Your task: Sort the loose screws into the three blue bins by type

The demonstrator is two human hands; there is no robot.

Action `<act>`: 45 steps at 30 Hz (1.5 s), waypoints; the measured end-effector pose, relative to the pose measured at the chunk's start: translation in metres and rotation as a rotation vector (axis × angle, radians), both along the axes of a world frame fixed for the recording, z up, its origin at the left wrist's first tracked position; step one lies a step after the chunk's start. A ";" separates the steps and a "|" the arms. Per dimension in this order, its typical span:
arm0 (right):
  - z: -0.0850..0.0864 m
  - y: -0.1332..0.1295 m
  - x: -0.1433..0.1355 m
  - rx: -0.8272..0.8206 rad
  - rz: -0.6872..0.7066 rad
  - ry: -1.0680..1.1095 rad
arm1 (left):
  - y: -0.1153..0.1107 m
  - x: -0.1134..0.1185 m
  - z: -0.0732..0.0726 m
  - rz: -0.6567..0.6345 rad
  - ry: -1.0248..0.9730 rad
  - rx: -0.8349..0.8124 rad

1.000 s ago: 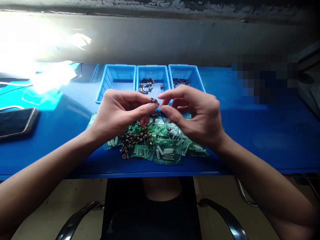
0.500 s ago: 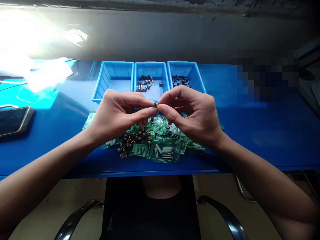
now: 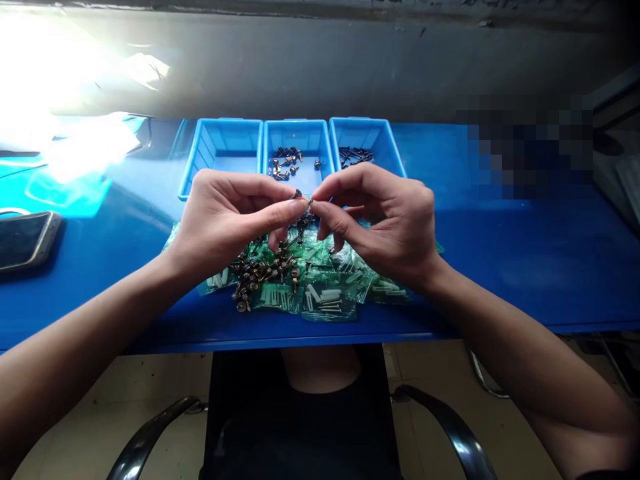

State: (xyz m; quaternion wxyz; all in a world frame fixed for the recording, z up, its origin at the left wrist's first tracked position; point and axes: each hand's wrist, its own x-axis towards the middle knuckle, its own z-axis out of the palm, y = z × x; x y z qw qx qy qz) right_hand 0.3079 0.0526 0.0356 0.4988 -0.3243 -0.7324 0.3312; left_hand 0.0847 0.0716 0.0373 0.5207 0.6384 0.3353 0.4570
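My left hand (image 3: 225, 213) is closed in a pinch on a small dark screw (image 3: 297, 194), whose head pokes up above the thumb. Fingertip to fingertip with it, my right hand (image 3: 383, 217) pinches the other end; the fingers hide most of the screw. Below the hands lies a pile of loose screws (image 3: 257, 275) with washer-like heads. Green-tinted clear bags (image 3: 329, 305) with white wall plugs and screws lie under and beside the pile.
Three blue bins stand behind the hands: the left bin (image 3: 187, 167), the middle bin (image 3: 296, 125) with several screws, and the right bin (image 3: 395, 150) with dark screws. A phone (image 3: 30, 240) lies at left on the blue table (image 3: 510, 267). Bright light glares at upper left.
The screw has shifted between my fingertips, its dark head now showing over the left thumb. Fingers of my right hand have moved slightly. The whole view has shifted a little.
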 end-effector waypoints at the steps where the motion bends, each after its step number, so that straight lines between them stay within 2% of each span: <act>1: 0.001 0.000 0.000 -0.004 -0.004 0.006 | 0.000 0.000 0.000 0.000 -0.006 -0.001; 18: 0.005 0.004 0.003 -0.004 -0.074 0.165 | 0.006 0.001 0.002 0.044 -0.025 0.080; 23: 0.007 0.007 0.004 0.120 -0.078 0.167 | 0.004 0.000 0.002 0.059 -0.022 0.131; 26: 0.009 0.019 0.011 0.273 -0.172 0.153 | 0.004 0.000 0.003 0.068 -0.017 0.217; 28: 0.009 0.029 0.018 0.370 -0.283 0.124 | 0.006 0.000 0.002 0.069 -0.001 0.262; 31: 0.004 0.037 0.026 0.440 -0.428 -0.014 | 0.011 0.000 -0.001 0.026 -0.006 0.343; 33: -0.001 0.035 0.027 0.445 -0.462 -0.148 | 0.012 0.000 -0.002 -0.015 -0.025 0.420; 35: -0.005 0.026 0.023 0.458 -0.384 -0.241 | 0.009 0.000 -0.002 -0.011 0.025 0.472; 39: -0.007 0.009 0.012 0.414 -0.090 -0.265 | -0.002 0.000 0.002 0.069 0.193 0.519; 41: -0.007 0.005 0.009 0.379 -0.054 -0.225 | -0.006 0.000 0.004 0.076 0.218 0.576; 45: -0.004 0.002 0.006 0.248 -0.083 -0.159 | -0.007 -0.001 0.004 0.103 0.287 0.666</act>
